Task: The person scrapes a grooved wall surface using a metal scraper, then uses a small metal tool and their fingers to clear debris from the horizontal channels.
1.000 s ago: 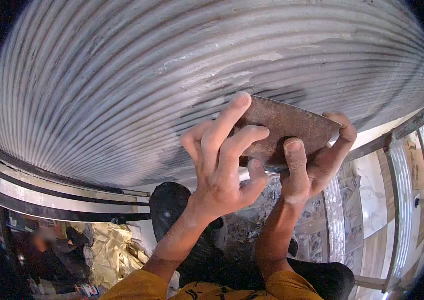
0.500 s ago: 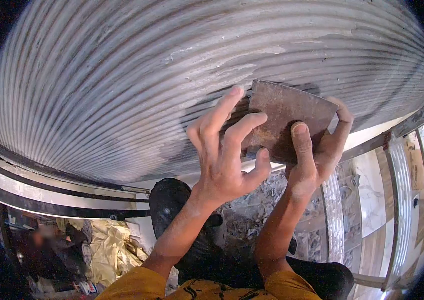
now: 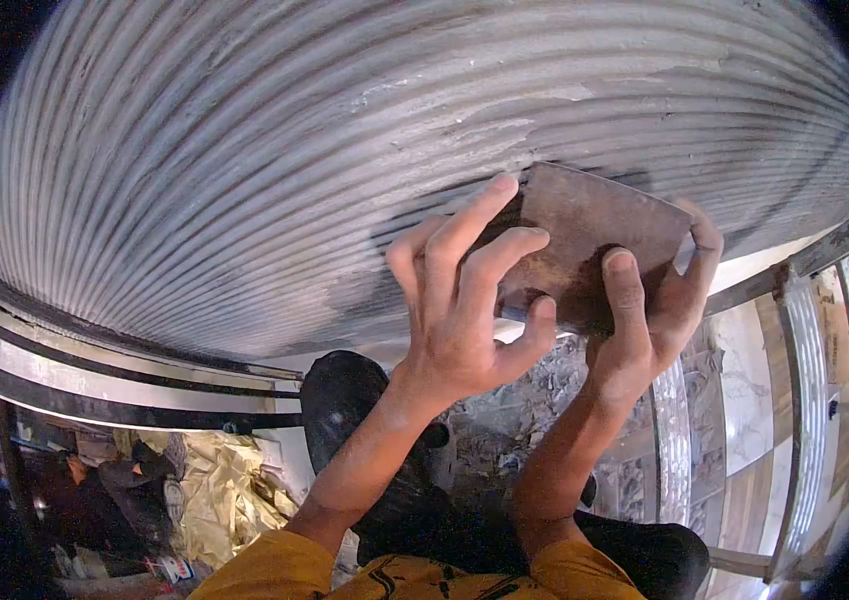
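A flat, brown-stained rectangular metal plate [image 3: 585, 225] is held up in front of the ribbed grey wall panel [image 3: 325, 130]. My right hand [image 3: 650, 310] grips it from the lower right, thumb pressed on its near face and fingers behind the far edge. At the plate's left side is my left hand [image 3: 460, 310], its dusty fingers spread and half bent. The left fingertips overlap the plate's left edge in this view. Dust coats both hands, and paler smooth patches show on the ribs above the plate.
Below, the tiled floor [image 3: 505, 425] is strewn with grey debris. Metal ladder-like rails [image 3: 803, 400] stand at right. Crumpled golden sheeting [image 3: 230, 490] lies lower left, with another person [image 3: 95, 490] beside it. A black-and-white striped ledge [image 3: 125, 390] runs under the panel.
Both hands and the plate have shifted slightly right in view. The grip of my right hand looks the same. At lower left, the other person's arm has come into clearer view.
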`<control>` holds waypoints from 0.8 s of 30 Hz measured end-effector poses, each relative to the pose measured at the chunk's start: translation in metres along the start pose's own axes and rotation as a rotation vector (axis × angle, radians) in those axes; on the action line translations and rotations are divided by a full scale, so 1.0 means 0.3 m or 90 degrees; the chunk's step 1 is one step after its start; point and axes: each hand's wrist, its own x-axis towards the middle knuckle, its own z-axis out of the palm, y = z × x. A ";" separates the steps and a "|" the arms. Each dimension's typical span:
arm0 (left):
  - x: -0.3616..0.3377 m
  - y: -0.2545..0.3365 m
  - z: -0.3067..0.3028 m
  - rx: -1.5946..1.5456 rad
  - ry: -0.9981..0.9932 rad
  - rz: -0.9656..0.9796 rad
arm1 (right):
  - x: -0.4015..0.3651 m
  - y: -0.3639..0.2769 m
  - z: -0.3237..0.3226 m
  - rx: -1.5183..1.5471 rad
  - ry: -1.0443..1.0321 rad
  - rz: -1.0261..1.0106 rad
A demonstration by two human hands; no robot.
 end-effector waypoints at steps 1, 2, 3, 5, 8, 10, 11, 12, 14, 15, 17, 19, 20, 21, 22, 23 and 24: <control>-0.002 -0.002 0.000 0.003 -0.005 -0.001 | -0.003 -0.001 0.000 -0.009 0.020 -0.003; -0.003 -0.003 -0.001 0.002 -0.006 -0.002 | -0.005 -0.007 0.002 -0.023 0.021 -0.005; -0.002 -0.004 -0.002 -0.007 -0.001 -0.005 | -0.004 -0.013 0.007 -0.024 0.020 -0.004; -0.004 -0.006 -0.004 -0.017 0.003 -0.010 | -0.005 -0.025 0.022 -0.025 0.003 -0.010; -0.005 -0.011 -0.006 -0.024 0.005 -0.009 | -0.010 -0.041 0.044 -0.079 -0.037 -0.011; -0.010 -0.013 -0.006 -0.032 0.020 -0.020 | -0.005 -0.032 0.039 -0.078 -0.050 -0.022; -0.012 -0.013 -0.005 -0.032 0.021 -0.019 | -0.004 -0.025 0.034 -0.077 -0.062 -0.033; -0.013 -0.014 -0.005 -0.025 0.014 -0.010 | -0.008 -0.015 0.027 -0.076 -0.062 -0.033; -0.012 -0.013 -0.010 -0.017 0.006 0.000 | -0.018 0.007 0.017 -0.032 0.004 -0.045; -0.009 -0.009 -0.014 0.009 -0.013 -0.001 | -0.017 0.007 0.022 -0.031 0.003 -0.045; -0.012 -0.008 -0.013 0.032 -0.031 -0.006 | -0.017 0.002 0.034 -0.061 -0.020 -0.067; -0.014 -0.014 -0.004 -0.029 0.021 -0.020 | -0.017 -0.014 0.038 -0.034 -0.041 -0.049; -0.012 -0.016 -0.003 -0.028 0.020 -0.013 | -0.016 -0.018 0.038 -0.004 -0.060 -0.033; -0.010 -0.014 -0.003 -0.029 0.018 -0.010 | -0.018 -0.010 0.032 -0.003 -0.057 -0.035; -0.011 -0.013 -0.006 -0.004 0.002 -0.004 | -0.022 0.008 0.026 -0.022 -0.027 -0.050; -0.011 -0.011 -0.007 0.021 -0.014 0.001 | -0.024 0.017 0.023 -0.042 0.001 -0.065; -0.010 -0.012 -0.006 0.022 -0.014 0.001 | -0.023 0.016 0.029 -0.042 0.001 -0.065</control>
